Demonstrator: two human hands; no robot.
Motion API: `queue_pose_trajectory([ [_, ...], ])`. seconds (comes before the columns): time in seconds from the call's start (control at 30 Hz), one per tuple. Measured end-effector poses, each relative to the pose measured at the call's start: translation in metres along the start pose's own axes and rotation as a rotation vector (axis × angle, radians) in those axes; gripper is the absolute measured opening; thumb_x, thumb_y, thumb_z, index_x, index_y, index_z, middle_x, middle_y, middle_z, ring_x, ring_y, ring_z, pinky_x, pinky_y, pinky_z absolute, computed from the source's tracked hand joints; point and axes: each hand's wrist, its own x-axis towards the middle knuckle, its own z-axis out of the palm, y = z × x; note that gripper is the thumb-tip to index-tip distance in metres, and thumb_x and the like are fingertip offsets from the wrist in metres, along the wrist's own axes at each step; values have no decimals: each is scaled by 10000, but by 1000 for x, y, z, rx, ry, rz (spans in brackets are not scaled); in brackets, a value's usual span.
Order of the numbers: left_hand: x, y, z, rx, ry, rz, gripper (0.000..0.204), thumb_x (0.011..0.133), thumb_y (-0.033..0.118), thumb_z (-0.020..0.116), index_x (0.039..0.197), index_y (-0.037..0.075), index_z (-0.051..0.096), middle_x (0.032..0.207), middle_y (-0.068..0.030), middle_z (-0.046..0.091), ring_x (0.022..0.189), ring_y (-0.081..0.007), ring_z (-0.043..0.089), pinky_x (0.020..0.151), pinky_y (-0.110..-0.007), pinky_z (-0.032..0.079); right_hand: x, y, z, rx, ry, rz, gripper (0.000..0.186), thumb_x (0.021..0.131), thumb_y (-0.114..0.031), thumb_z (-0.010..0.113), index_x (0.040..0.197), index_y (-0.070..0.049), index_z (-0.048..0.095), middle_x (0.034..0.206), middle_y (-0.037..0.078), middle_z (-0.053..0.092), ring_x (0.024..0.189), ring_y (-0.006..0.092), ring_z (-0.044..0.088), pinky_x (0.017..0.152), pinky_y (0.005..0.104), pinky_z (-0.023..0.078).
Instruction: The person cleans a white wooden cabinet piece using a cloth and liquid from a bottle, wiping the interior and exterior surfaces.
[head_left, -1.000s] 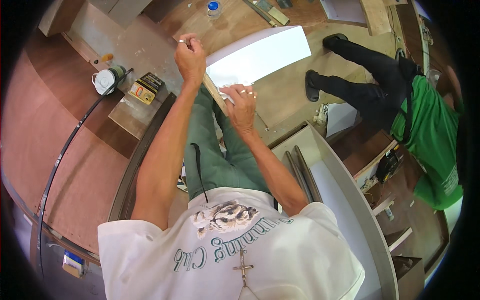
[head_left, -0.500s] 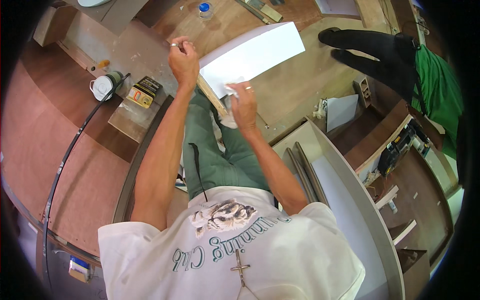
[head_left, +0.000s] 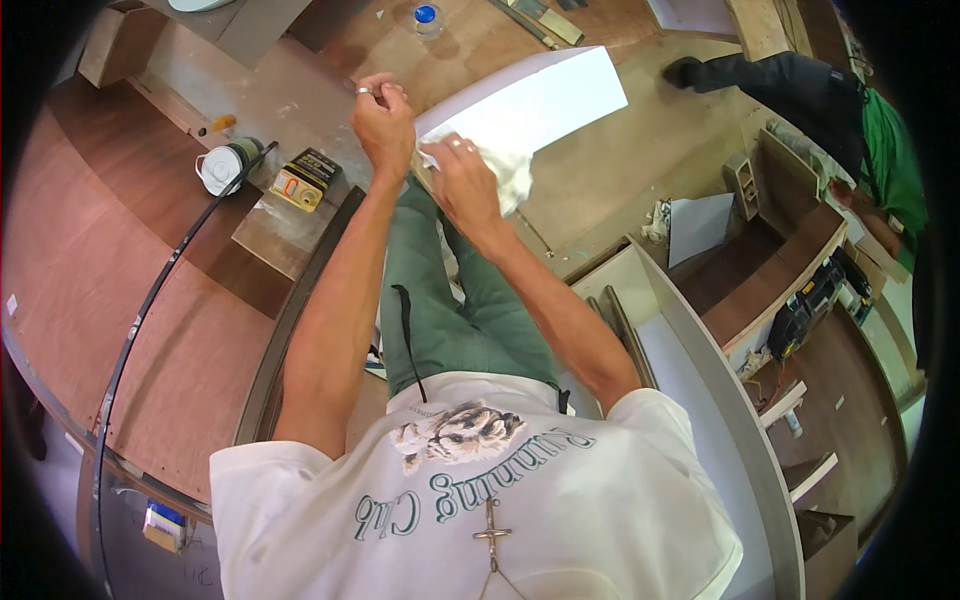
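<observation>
A long white panel point(head_left: 575, 98) lies slanted in front of me, rising toward the far right. My right hand point(head_left: 465, 185) is closed on a crumpled white cloth point(head_left: 513, 178), which rests over the panel's near left part. At the panel's left end is my left hand point(head_left: 384, 125), ringed and with its fingers curled in. Whatever lies inside those fingers is hidden.
A clear bottle with a blue cap point(head_left: 427, 20) stands beyond the panel. To the left are a yellow-black tin point(head_left: 305, 180), a white-lidded can point(head_left: 222, 170) and a black hose point(head_left: 165, 262). A person in green point(head_left: 893, 165) is close on the right, above a black power tool point(head_left: 808, 308).
My right hand has moved away from me and left along the panel, and the cloth now spreads out more. The left hand stays curled. The person at right has shifted, and a hand shows.
</observation>
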Motion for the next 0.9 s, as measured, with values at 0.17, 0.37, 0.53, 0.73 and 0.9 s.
queue_pose_trajectory([
  [0.17,-1,-3,-4,-42,34,-39,147,996,55,544,1082,-16,640,872,-107,717,785,-166,706,724,-311,573,-34,1,-32,-20,-184,80,299,820,22,607,1077,-63,734,1030,153,634,990,366,623,846,477,537],
  [0.37,4,-6,2,-8,14,15,161,998,71,540,1094,-11,639,879,-111,719,778,-175,710,735,-314,573,-5,-4,-29,-21,-184,104,264,843,2,612,1064,-70,737,1021,139,627,1008,354,623,851,476,535],
  [0.53,-1,-6,-5,4,16,-29,166,997,77,543,1102,-10,638,882,-119,719,801,-184,721,746,-319,571,-35,2,-35,-21,-266,173,250,834,-1,609,1037,-65,741,1005,140,634,992,354,627,855,475,534],
  [0.73,1,-8,-2,-14,3,-49,182,1005,92,541,1118,-11,640,906,-135,728,838,-201,732,762,-329,579,16,-7,-12,-13,-162,134,218,832,-18,607,1001,-60,737,1024,145,642,1001,349,630,872,467,540],
  [0.9,1,0,-4,76,-19,-76,190,1009,94,535,1126,-5,647,923,-135,734,837,-207,734,770,-335,581,35,2,-2,4,-78,154,197,849,-59,627,1023,-60,719,1027,146,649,990,358,631,872,476,538],
])
